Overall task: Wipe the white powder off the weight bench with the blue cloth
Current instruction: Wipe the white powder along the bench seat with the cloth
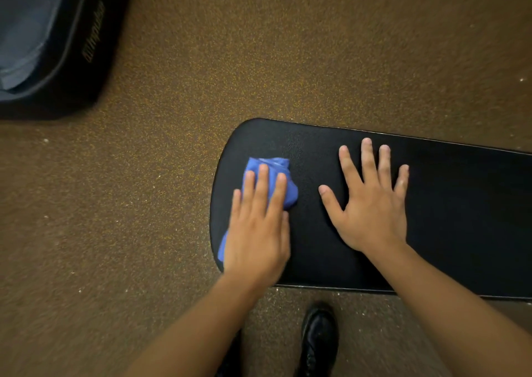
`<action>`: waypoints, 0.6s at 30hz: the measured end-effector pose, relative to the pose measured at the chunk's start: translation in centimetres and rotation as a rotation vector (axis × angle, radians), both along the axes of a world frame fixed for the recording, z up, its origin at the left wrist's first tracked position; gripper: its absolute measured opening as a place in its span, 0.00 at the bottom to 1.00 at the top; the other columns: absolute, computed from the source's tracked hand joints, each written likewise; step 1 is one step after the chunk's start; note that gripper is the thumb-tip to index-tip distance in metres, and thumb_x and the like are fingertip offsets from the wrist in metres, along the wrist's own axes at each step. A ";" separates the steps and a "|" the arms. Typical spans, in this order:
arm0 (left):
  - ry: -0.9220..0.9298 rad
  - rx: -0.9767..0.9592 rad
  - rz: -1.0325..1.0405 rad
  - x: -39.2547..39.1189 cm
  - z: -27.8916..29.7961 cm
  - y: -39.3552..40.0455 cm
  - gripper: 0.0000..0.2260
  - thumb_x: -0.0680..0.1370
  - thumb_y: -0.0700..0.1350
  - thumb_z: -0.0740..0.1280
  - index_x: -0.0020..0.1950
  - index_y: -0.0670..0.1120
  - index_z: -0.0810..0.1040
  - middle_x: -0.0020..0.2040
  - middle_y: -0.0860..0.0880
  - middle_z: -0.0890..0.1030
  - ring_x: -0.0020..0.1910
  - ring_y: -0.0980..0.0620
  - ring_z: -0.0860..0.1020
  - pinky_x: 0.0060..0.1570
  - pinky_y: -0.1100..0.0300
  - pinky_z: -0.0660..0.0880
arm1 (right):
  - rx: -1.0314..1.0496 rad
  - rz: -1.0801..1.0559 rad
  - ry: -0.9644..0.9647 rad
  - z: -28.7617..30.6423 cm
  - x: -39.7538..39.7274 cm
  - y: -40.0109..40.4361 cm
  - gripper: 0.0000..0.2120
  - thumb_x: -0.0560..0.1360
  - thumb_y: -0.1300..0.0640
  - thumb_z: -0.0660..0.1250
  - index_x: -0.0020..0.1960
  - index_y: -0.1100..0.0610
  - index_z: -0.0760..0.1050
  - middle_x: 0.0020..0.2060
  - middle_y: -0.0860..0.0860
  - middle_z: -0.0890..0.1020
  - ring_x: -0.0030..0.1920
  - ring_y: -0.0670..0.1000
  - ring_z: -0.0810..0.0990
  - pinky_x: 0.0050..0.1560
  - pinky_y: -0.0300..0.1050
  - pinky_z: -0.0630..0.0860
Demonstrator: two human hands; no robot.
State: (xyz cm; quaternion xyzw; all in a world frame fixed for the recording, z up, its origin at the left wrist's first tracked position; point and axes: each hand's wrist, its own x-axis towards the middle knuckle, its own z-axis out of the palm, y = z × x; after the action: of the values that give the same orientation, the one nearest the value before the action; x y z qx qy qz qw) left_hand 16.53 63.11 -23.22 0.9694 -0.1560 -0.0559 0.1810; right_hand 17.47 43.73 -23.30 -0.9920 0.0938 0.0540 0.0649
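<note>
Two bare hands on a black padded weight bench (pixel 460 204).

The left hand (pixel 256 232) presses flat, fingers extended, on a crumpled blue cloth (pixel 270 166) near the bench's rounded end; the right hand (pixel 371 209) lies beside it, open and spread, holding nothing.

1. Blue cloth (pixel 270 180): a bright, solid cornflower blue, no print on it.
2. Weight bench (pixel 449 204): matte black pad with a fine grain.
3. Floor (pixel 259 59): brown, speckled all over with yellow-orange flecks and a few white specks.
4. Shoe (pixel 319 339): glossy black.
5. Bag (pixel 57 45): black, with grey-blue panels and pale lettering.
</note>
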 end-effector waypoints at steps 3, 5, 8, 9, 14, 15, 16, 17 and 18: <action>-0.006 0.014 -0.036 1.4 -0.4 -2.8 0.25 0.83 0.49 0.51 0.80 0.49 0.55 0.81 0.44 0.52 0.80 0.43 0.47 0.76 0.43 0.49 | -0.007 -0.002 0.003 0.0 0.0 0.0 0.34 0.77 0.34 0.47 0.79 0.49 0.51 0.78 0.56 0.51 0.78 0.60 0.46 0.73 0.67 0.47; -0.009 0.020 -0.060 4.3 -0.5 -3.7 0.25 0.83 0.48 0.51 0.80 0.50 0.55 0.81 0.44 0.52 0.80 0.42 0.47 0.75 0.42 0.50 | -0.006 0.000 0.003 0.0 0.0 0.0 0.34 0.77 0.34 0.47 0.79 0.49 0.51 0.78 0.56 0.51 0.78 0.59 0.46 0.73 0.67 0.47; -0.011 0.044 -0.055 9.1 -0.1 -3.5 0.24 0.83 0.48 0.51 0.80 0.52 0.55 0.81 0.44 0.52 0.80 0.41 0.48 0.75 0.41 0.50 | -0.003 0.004 0.001 0.0 0.0 -0.1 0.34 0.77 0.33 0.46 0.79 0.48 0.51 0.78 0.55 0.51 0.78 0.59 0.46 0.73 0.67 0.47; -0.006 0.045 -0.035 10.4 0.0 -3.0 0.24 0.84 0.48 0.51 0.80 0.52 0.54 0.81 0.44 0.51 0.80 0.41 0.47 0.75 0.41 0.50 | -0.004 0.004 0.000 0.0 -0.1 -0.1 0.34 0.77 0.33 0.46 0.79 0.48 0.51 0.78 0.55 0.51 0.78 0.59 0.45 0.73 0.67 0.47; 0.025 0.023 0.060 10.2 0.4 0.7 0.24 0.85 0.49 0.51 0.81 0.54 0.51 0.82 0.47 0.49 0.80 0.43 0.46 0.76 0.45 0.49 | 0.008 0.009 0.001 0.1 -0.2 -0.1 0.34 0.77 0.33 0.45 0.79 0.49 0.51 0.79 0.55 0.50 0.78 0.59 0.45 0.73 0.67 0.46; 0.027 0.017 0.076 9.0 0.4 1.4 0.24 0.85 0.49 0.51 0.81 0.54 0.51 0.82 0.47 0.49 0.80 0.43 0.47 0.76 0.45 0.50 | 0.008 0.009 0.000 0.1 -0.2 -0.1 0.34 0.77 0.33 0.45 0.79 0.49 0.51 0.79 0.55 0.50 0.78 0.59 0.45 0.73 0.67 0.46; 0.028 0.015 0.088 7.7 0.3 1.9 0.24 0.84 0.49 0.51 0.81 0.54 0.52 0.82 0.47 0.49 0.80 0.43 0.47 0.76 0.45 0.50 | 0.006 0.008 0.000 0.1 -0.1 -0.2 0.34 0.77 0.33 0.45 0.79 0.49 0.51 0.79 0.55 0.50 0.78 0.59 0.45 0.73 0.67 0.46; 0.028 0.018 0.096 6.2 0.2 2.1 0.24 0.84 0.49 0.51 0.81 0.53 0.52 0.82 0.47 0.50 0.80 0.43 0.47 0.76 0.45 0.50 | 0.004 0.007 0.002 0.1 -0.1 -0.2 0.34 0.77 0.33 0.45 0.79 0.49 0.51 0.79 0.56 0.50 0.78 0.59 0.45 0.73 0.67 0.46; 0.025 0.026 0.097 4.6 0.1 2.1 0.24 0.83 0.49 0.51 0.80 0.53 0.53 0.82 0.47 0.51 0.80 0.43 0.47 0.76 0.46 0.50 | 0.000 0.007 0.005 0.1 -0.1 -0.2 0.34 0.77 0.33 0.45 0.79 0.49 0.50 0.79 0.56 0.50 0.78 0.60 0.45 0.73 0.67 0.46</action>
State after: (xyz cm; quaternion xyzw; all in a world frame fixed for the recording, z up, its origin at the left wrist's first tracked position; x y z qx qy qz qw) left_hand 21.10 65.22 -23.08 0.9774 -0.1061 -0.0611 0.1725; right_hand 17.38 43.57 -23.21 -0.9922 0.0906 0.0569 0.0646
